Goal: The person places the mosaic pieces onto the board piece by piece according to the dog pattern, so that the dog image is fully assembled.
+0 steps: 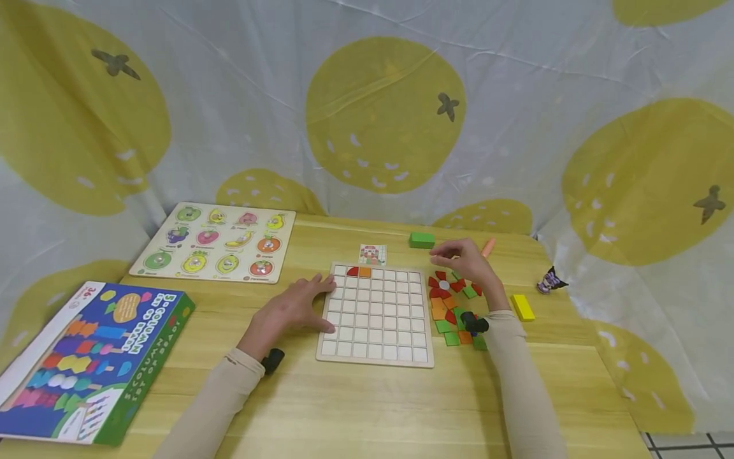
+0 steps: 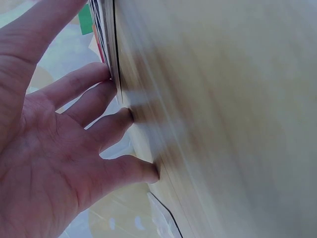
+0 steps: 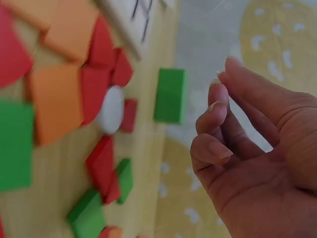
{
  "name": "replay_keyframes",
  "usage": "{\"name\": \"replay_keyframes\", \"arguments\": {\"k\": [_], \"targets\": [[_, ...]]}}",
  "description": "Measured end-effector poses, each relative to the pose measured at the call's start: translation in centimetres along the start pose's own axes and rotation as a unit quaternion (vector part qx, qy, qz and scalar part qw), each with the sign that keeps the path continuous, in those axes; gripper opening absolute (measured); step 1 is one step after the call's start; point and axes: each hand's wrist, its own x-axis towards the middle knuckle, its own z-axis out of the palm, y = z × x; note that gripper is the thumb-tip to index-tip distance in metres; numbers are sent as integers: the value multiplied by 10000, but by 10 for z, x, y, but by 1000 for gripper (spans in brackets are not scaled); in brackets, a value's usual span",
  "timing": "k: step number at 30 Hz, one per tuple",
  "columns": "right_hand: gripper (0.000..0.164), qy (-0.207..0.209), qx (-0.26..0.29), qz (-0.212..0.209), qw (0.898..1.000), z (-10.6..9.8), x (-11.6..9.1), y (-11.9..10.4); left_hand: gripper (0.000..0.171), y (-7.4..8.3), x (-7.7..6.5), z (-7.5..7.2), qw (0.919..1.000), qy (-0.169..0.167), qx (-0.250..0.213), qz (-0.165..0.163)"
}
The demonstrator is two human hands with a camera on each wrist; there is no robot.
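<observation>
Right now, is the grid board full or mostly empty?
Mostly empty: the grid board has just a red piece and an orange piece in its top row.

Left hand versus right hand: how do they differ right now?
The left hand lies flat on the table, fingers straight against the grid board's left edge; the right hand hovers above the loose tiles, touching nothing. The left fingers are spread, the right fingers loosely curled. Both hold nothing, and both wear a beige sleeve.
</observation>
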Motion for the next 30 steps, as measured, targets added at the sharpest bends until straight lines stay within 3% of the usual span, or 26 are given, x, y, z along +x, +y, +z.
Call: {"name": "replay_keyframes", "arguments": {"k": [11,20,30], "targets": [[18,-95,-246,930,9953,-2,-8,36,102,1,0,0,10000,-53,5,-34],[14,-222,-490,1132,9921,-2,-6,34,100,1,1,0,10000,-53,26,-36],[13,-224,-628,1069,9920,3,-5,35,100,0,0,0,10000,-28,36,-70]]}}
